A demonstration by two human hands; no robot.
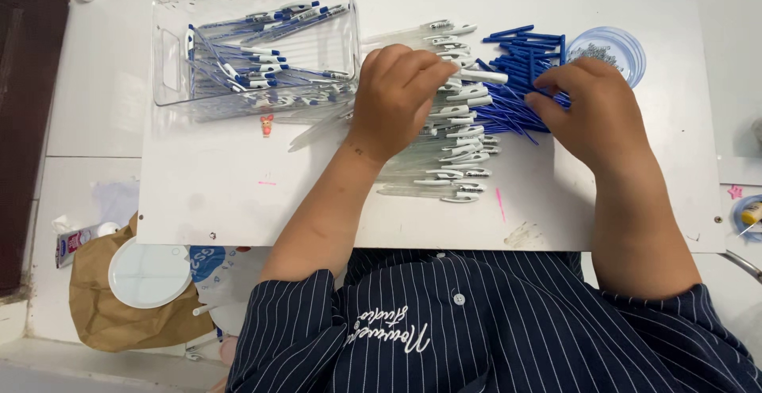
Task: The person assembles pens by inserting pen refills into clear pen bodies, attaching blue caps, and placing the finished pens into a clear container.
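Pinching one clear pen barrel (468,76) in the left hand (394,95), its length pointing right toward the right hand (594,107), fingertips pinched on blue refills (520,63)

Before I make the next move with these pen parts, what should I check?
1. Left hand on the clear pen barrels: ok, resting on the row.
2. Right hand at the blue refills: ok, fingertips touching the pile.
3. Whether either hand grips a part: cannot tell, fingers hide it.
4. Clear bin of finished pens within reach: ok, beside the left hand.
5. Small round dish: ok, upright beyond the refills.
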